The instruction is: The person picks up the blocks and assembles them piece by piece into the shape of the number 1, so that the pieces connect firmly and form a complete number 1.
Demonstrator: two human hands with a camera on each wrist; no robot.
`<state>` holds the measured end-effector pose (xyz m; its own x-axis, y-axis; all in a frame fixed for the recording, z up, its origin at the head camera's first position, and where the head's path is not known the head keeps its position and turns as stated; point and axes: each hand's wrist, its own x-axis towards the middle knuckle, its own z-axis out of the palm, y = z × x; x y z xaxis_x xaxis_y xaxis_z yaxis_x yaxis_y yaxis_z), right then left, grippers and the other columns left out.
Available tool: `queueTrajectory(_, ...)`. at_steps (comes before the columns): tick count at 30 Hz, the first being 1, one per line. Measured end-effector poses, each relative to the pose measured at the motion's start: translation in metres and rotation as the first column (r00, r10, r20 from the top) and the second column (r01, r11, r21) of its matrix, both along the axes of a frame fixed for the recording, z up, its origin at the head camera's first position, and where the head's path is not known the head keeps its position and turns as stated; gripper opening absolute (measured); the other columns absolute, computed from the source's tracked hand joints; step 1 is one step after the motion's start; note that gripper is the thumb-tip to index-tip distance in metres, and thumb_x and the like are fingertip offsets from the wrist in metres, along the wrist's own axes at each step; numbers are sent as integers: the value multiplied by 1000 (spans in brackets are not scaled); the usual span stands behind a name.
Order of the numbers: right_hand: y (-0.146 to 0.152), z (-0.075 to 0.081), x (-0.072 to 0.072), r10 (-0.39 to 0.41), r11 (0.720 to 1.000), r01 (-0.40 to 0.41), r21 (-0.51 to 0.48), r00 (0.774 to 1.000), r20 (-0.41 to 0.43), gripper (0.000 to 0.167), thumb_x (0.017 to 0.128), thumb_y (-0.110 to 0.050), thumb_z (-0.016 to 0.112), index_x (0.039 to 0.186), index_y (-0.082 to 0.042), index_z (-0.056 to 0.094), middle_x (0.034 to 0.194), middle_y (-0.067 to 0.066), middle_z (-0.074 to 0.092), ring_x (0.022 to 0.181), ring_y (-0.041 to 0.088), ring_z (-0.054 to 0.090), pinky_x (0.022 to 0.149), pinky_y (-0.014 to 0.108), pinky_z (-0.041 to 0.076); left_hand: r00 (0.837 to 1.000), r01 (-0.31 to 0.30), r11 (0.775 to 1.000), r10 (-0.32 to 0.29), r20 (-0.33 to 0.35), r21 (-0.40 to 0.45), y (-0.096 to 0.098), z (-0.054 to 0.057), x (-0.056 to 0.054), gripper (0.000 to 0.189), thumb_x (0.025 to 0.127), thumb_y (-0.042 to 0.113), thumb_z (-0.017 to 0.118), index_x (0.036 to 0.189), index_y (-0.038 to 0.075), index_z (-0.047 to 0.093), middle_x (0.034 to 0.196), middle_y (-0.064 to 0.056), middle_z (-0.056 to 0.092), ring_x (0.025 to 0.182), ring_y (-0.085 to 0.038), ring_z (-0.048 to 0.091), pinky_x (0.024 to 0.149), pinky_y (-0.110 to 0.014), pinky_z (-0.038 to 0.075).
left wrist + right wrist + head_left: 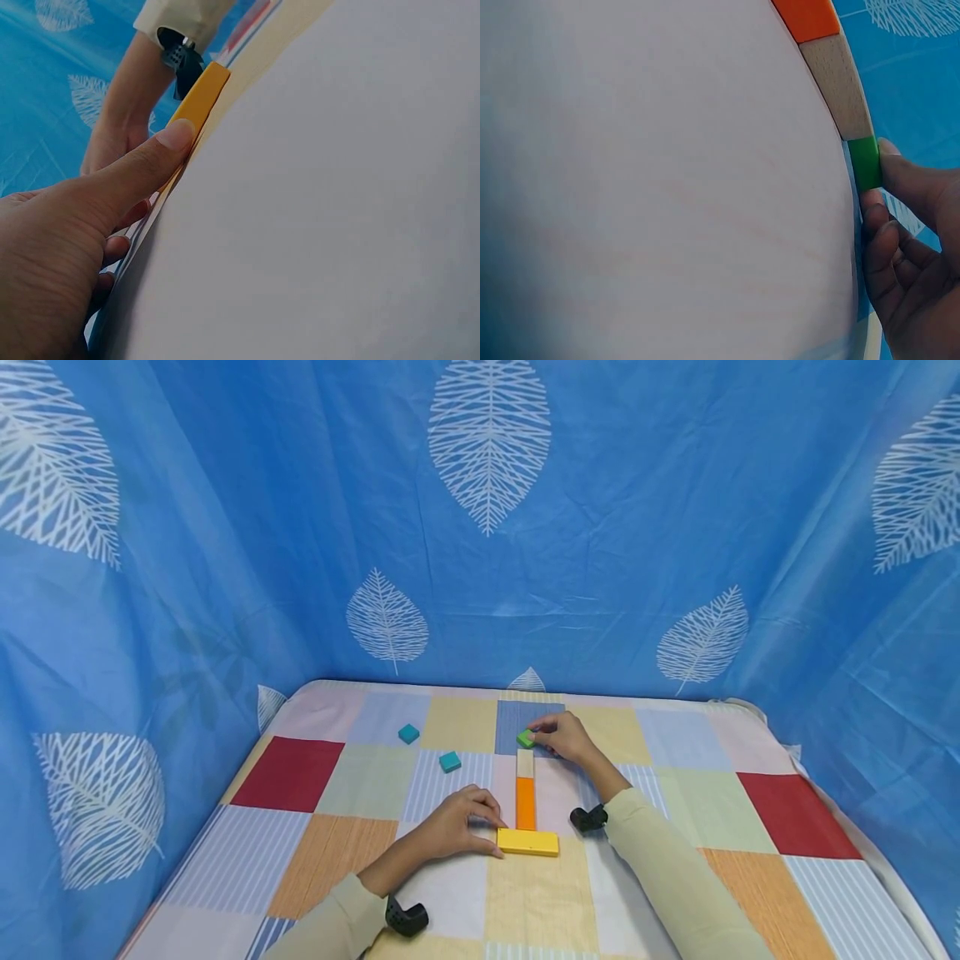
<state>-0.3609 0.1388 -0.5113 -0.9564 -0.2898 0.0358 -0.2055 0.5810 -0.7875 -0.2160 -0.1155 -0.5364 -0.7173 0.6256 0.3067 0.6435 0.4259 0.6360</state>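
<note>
Head view: left hand (453, 825), lower centre of frame, pinches left end of yellow rectangular block (528, 842), thumb on near side, fingers on far side. Right hand (564, 739), right of centre and below mid-height, pinches small green block (524, 739) between thumb and fingers. Orange block (526, 804) runs up from the yellow one, bare-wood block (525, 763) above it, green at the top end; right wrist view shows green against wood. Teal block (408, 733) and second teal block (450, 762) left of centre. Patchwork cloth (360, 860) underneath, blue leaf-print curtain (600, 568) across upper frame.
</note>
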Motion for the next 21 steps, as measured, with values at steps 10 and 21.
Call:
queueTrajectory(10, -2, 1, 4, -15, 1000, 15, 26, 1000, 0, 21, 92, -18, 76, 110, -7, 79, 96, 9, 71, 66, 17, 57, 60, 29, 50, 1000, -13, 1000, 14, 23, -12, 0, 0, 1, 31, 74, 36, 92, 98, 20, 82, 100, 16, 63, 100, -5, 53, 91, -27, 47)
queueTrajectory(21, -1, -1, 3, 45, 999, -44, 20, 998, -45, 20, 92, -17, 76, 107, -5, 79, 87, 6, 69, 72, 18, 55, 60, 29, 46, 1000, 9, 1000, -9, -15, 6, -1, 0, 0, 31, 73, 34, 93, 97, 19, 82, 99, 14, 64, 99, -5, 54, 90, -26, 47)
